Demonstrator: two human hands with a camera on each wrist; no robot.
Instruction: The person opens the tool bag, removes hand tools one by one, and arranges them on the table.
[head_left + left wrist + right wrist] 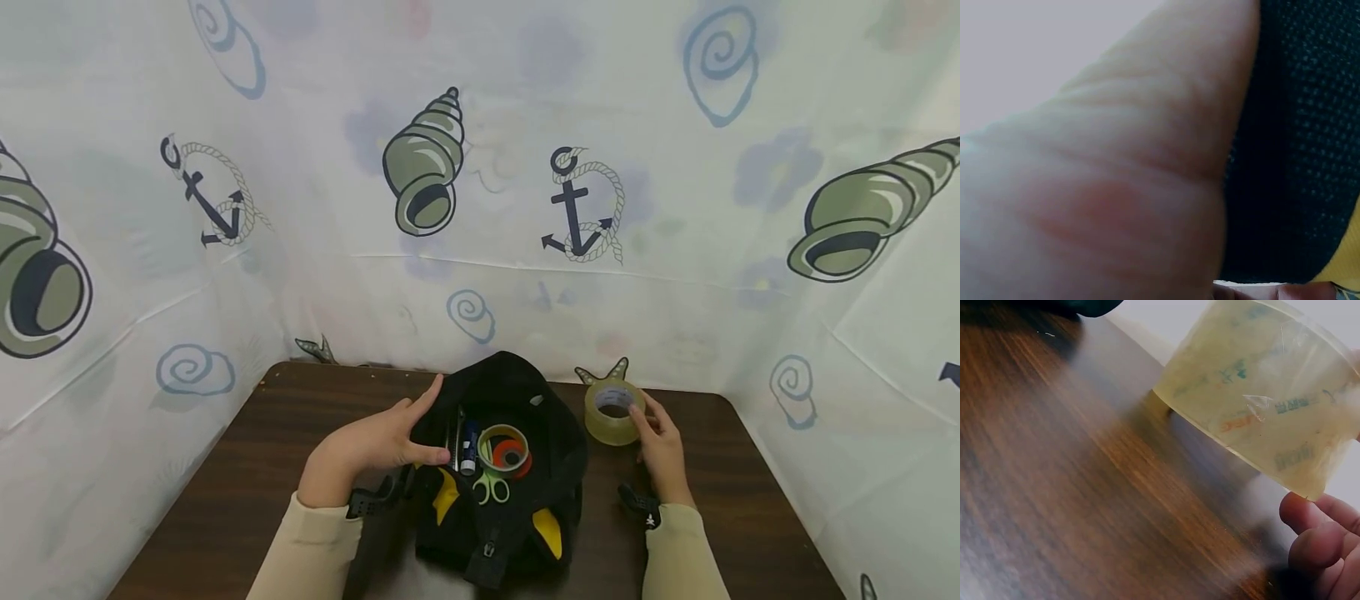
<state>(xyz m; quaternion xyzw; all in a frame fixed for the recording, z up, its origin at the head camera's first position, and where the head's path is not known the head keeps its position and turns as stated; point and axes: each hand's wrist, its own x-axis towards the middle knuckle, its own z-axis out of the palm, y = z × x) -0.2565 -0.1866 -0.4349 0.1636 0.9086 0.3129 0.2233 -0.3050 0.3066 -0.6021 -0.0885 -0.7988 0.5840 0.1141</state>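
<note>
"What are you holding?"
"Wide, clear yellowish tape (607,430), hole upward, in my right hand (664,457), at the black bag's (564,446) two o'clock."
"And the bag?"
"Gaping open, patched yellow near its eight and five o'clock."

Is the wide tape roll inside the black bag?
No, the right hand holds the wide tape roll outside the black bag, to its right.

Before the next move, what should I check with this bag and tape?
1. Clear packing tape roll held by the right hand: ok.
2. Black zippered bag open: ok.
3. Left hand touching the bag's left side: ok.
4. Green scissors with handles toward the person: ok.
5. Packing tape inside the bag: not ok, it's outside, to the right.
6. Bare space at the bag's bottom: cannot tell.
</note>
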